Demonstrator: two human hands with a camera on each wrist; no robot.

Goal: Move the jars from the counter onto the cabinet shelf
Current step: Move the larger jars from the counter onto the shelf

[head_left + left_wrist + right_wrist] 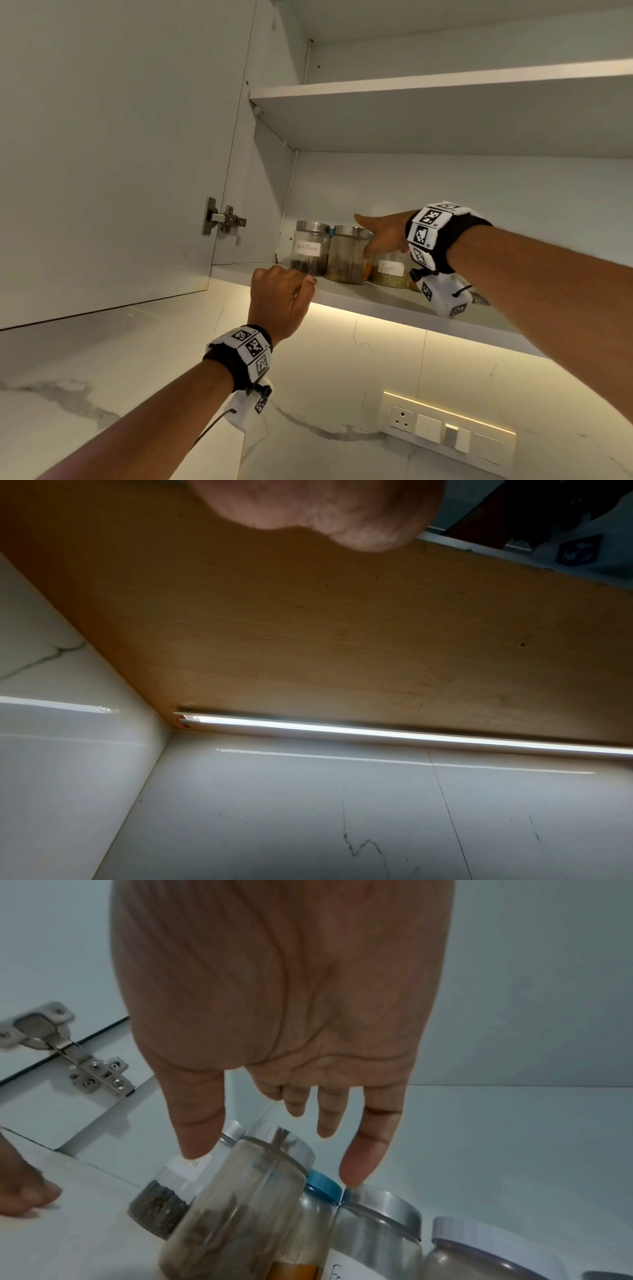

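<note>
White walls and marble run under an open cabinet, and its door (pixel 113 154) swings wide on the left. Several jars stand in a row near the left end of the bottom shelf (pixel 376 298), close to its front edge: a black pepper jar (pixel 310 251) by the left wall, a brown spice jar (pixel 346 255) just beside it, then a fennel jar (pixel 390 272), with a blue-lidded jar (pixel 320 1204) tucked behind. The right hand (pixel 383 236) hovers over the brown jar with its fingers (pixel 366 1150) straight and spread, holding nothing. The left hand (pixel 282 298) is curled into a loose fist at the shelf's front edge, and it looks empty too. I think a jar has just been set down, so this is the letting-go step. Next the hands likely need to pull back without bumping the tight row, then go down for another jar, if any are left; I cannot see the tabletop.
</note>
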